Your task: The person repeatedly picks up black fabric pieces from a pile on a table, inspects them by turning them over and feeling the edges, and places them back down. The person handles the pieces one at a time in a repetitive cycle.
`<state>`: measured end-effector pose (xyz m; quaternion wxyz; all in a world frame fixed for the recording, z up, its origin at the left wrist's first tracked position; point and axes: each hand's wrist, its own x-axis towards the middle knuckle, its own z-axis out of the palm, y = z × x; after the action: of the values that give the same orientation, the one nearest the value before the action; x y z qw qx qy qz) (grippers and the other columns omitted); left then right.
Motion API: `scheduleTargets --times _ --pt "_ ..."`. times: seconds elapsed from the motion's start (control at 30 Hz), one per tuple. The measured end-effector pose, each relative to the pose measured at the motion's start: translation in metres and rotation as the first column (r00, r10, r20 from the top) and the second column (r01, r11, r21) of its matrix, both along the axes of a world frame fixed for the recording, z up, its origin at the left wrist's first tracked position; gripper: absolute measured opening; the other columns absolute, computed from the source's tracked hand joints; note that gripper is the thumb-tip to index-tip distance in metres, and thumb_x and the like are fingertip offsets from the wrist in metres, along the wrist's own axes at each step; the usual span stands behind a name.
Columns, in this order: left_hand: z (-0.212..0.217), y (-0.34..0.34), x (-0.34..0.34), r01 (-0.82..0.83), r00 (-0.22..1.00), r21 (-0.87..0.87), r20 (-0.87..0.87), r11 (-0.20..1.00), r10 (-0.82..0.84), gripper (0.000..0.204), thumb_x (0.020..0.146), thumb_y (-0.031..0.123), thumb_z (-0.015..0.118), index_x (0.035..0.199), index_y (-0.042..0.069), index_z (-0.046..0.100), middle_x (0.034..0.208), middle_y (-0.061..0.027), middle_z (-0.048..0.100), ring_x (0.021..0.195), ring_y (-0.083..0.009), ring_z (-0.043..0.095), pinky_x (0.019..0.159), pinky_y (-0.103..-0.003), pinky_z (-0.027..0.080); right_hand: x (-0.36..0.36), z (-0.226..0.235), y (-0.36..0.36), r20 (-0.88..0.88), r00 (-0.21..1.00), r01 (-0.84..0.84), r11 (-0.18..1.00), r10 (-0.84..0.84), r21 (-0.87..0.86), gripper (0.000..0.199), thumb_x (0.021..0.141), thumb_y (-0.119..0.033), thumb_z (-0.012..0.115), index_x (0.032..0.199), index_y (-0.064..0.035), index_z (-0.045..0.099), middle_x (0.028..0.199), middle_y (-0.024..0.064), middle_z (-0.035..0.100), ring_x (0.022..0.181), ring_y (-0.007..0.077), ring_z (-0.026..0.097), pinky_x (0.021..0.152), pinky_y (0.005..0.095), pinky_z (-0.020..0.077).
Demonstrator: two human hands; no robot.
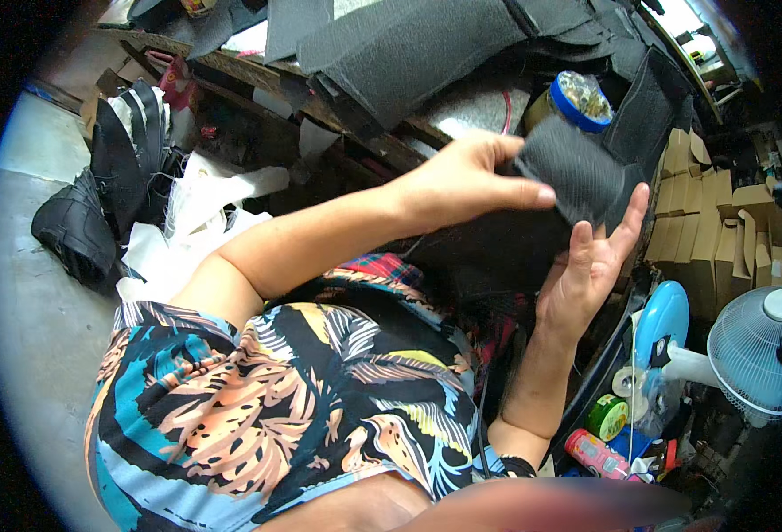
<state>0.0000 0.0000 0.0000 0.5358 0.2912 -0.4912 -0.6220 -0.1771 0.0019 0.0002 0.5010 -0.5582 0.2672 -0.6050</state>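
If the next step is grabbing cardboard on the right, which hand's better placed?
Probably the right hand: it looks spread open and is nearer the cardboard. The left hand looks occupied, pinching the dark piece.

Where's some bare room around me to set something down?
The grey floor at far left, bordered by the black bundle and patterned shirt, looks bare. A small shiny patch lies between the dark fabric and blue-rimmed jar. The right is crowded with cardboard boxes and the fan.
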Motion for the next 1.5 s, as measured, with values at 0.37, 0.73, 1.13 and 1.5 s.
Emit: scheduleTargets --times 0.37,0.73,1.13,1.5 --pt "-0.006 0.000 0.000 -0.066 0.998 0.025 0.020 0.998 0.065 0.027 0.083 0.010 0.078 0.109 0.002 0.072 0.104 -0.0024 0.072 0.093 -0.0072 0.064 0.087 -0.026 0.051 0.004 0.001 -0.001 0.158 0.987 -0.059 0.975 0.025 0.215 0.092 0.080 0.014 0.062 0.157 -0.0079 0.018 0.145 0.0191 0.046 0.129 0.0271 0.052 0.111 0.0397 0.0397" --pt "-0.009 -0.001 0.008 0.032 0.964 0.396 -0.256 0.918 0.077 0.023 0.093 0.022 0.067 0.101 0.001 0.072 0.098 -0.0081 0.073 0.088 -0.0156 0.068 0.082 -0.027 0.054 0.003 -0.004 -0.002 0.261 0.965 -0.060 0.952 -0.021 0.300 0.088 0.079 0.007 0.059 0.157 -0.0076 0.021 0.150 0.0178 0.040 0.134 0.0286 0.046 0.116 0.0406 0.0328" --pt "-0.018 -0.004 0.013 -0.188 0.896 -0.299 0.337 0.935 0.288 0.034 0.081 0.025 0.078 0.095 -0.006 0.072 0.073 -0.0168 0.070 0.062 -0.0144 0.064 0.060 -0.034 0.050 0.004 0.001 0.023 -0.059 0.998 0.018 0.995 -0.012 0.094 0.090 0.083 0.013 0.054 0.159 -0.0067 0.011 0.147 0.0183 0.041 0.130 0.0265 0.048 0.113 0.0383 0.0336" --pt "0.017 -0.007 0.053 0.065 0.907 -0.134 0.421 0.989 -0.003 0.041 0.094 0.031 0.069 0.118 -0.002 0.064 0.102 -0.0101 0.069 0.098 -0.0177 0.066 0.085 -0.031 0.054 -0.043 -0.004 0.027 -0.077 0.969 0.236 0.971 -0.233 0.029 0.093 0.082 0.014 0.056 0.160 -0.0115 0.013 0.142 0.0212 0.050 0.116 0.0231 0.060 0.096 0.0333 0.0519"
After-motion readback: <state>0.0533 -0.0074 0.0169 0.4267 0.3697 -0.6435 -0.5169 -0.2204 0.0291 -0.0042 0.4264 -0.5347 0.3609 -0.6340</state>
